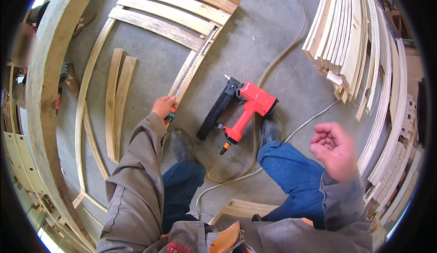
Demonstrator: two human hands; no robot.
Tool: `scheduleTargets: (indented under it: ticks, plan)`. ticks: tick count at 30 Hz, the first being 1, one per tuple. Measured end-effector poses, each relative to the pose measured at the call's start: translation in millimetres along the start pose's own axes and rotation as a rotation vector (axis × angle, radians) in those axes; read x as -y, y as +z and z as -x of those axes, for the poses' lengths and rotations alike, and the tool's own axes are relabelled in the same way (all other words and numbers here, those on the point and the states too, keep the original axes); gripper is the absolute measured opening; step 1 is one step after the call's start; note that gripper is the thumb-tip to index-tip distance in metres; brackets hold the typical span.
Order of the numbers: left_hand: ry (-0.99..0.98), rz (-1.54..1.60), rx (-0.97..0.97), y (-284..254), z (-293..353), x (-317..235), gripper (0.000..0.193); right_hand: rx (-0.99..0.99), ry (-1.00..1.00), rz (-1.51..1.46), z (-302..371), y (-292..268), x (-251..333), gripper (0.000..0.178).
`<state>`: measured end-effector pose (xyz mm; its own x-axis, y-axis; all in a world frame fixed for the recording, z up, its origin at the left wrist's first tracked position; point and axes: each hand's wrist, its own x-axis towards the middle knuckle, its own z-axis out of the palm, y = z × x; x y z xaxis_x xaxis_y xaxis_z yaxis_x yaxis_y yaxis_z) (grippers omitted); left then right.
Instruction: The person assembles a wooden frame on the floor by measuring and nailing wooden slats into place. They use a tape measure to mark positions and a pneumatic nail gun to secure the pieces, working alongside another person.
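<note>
One tape measure (170, 115) lies out along the wooden rail (185, 71) to the slats (154, 26); the blade should sit straight and taut for a true reading. The left hand (164, 107) has its grip closed around the case, while the raised right hand (334, 150) is loosely curled, part-open and empty.
</note>
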<state>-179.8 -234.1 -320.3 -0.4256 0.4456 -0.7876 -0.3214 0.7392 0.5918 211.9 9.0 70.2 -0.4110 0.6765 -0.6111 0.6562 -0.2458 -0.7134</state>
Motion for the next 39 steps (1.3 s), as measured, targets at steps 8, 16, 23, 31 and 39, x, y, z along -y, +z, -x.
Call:
scheduleTargets:
  ticks: [8, 16, 23, 31, 39]
  plan:
    - [-0.039, 0.028, 0.006, -0.1, -0.5, -2.6, 0.027, 0.072, 0.034, 0.009, -4.2, 4.6, -0.5, 0.047]
    - [-0.014, -0.016, -0.002, 0.4, 1.0, -6.6, 0.029, 0.055, 0.010, 0.019, -1.5, 1.0, -0.6, 0.046]
    - [-0.009, -0.079, 0.005, 1.3, 2.8, -9.7, 0.028, 0.068, 0.027, 0.001, 0.3, -3.3, 0.5, 0.048]
    - [0.033, -0.060, 0.063, -3.8, 4.1, -6.1, 0.026, 0.053, -0.006, -0.003, 2.2, -3.6, 0.9, 0.046]
    - [0.083, 0.150, 0.139, 7.7, 20.0, -49.3, 0.025, 0.082, -0.033, -0.027, 5.7, -4.0, 5.2, 0.045]
